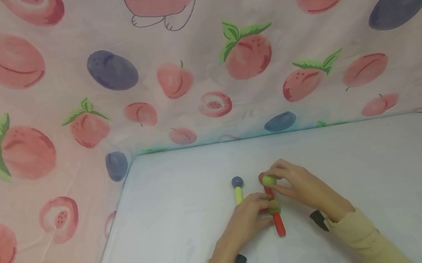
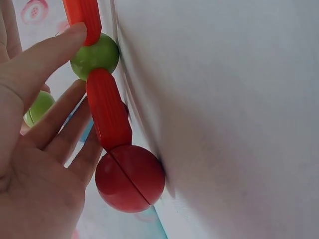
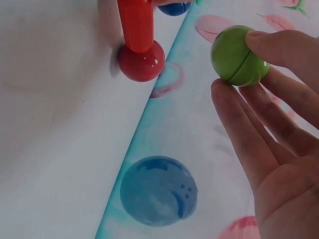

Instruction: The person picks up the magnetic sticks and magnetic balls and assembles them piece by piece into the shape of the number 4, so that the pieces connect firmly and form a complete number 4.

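My left hand (image 1: 240, 223) pinches a green ball (image 2: 97, 59) between thumb and fingers, the thumb tip lying where a red rod (image 2: 84, 20) enters it. On the ball's other side, a second red rod (image 2: 108, 112) runs to a red ball (image 2: 130, 179). In the head view, this chain lies lengthwise on the table, red ball at the far end and a red rod (image 1: 278, 224) at the near end. My right hand (image 1: 300, 184) holds another green ball (image 3: 238, 56) at its fingertips, beside the red ball (image 3: 142, 60) and off the tabletop. A groove crosses this ball.
Left of the chain, a blue ball (image 1: 237, 182) caps a yellow-green rod (image 1: 239, 195), whose near end is hidden behind my left hand. The white table (image 1: 160, 231) meets a fruit-print cloth (image 1: 194, 79) at its back and left edges.
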{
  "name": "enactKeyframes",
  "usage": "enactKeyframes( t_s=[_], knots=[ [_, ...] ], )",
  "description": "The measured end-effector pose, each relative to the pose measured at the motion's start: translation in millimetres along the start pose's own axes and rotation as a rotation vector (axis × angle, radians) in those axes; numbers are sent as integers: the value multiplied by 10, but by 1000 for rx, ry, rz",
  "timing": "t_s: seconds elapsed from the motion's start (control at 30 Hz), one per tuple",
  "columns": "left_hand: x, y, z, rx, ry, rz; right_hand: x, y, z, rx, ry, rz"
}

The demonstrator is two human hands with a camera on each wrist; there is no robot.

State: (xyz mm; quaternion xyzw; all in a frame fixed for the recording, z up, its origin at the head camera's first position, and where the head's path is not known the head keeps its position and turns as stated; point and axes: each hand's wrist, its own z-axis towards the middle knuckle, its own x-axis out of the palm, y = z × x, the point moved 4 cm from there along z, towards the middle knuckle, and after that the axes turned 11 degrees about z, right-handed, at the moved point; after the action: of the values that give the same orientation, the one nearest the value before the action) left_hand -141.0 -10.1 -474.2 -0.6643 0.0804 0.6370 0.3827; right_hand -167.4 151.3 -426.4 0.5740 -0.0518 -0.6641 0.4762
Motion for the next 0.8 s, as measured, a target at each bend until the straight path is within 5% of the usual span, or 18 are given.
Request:
enactKeyframes(
  t_s=[0.33,0.8],
  knots=[
    [2,-33,23,151,-9,145,-50,43,-139,-7,-12,-46],
    [87,-61,38,164,60,205,-109,95,-305,-1,15,-72]
  ],
)
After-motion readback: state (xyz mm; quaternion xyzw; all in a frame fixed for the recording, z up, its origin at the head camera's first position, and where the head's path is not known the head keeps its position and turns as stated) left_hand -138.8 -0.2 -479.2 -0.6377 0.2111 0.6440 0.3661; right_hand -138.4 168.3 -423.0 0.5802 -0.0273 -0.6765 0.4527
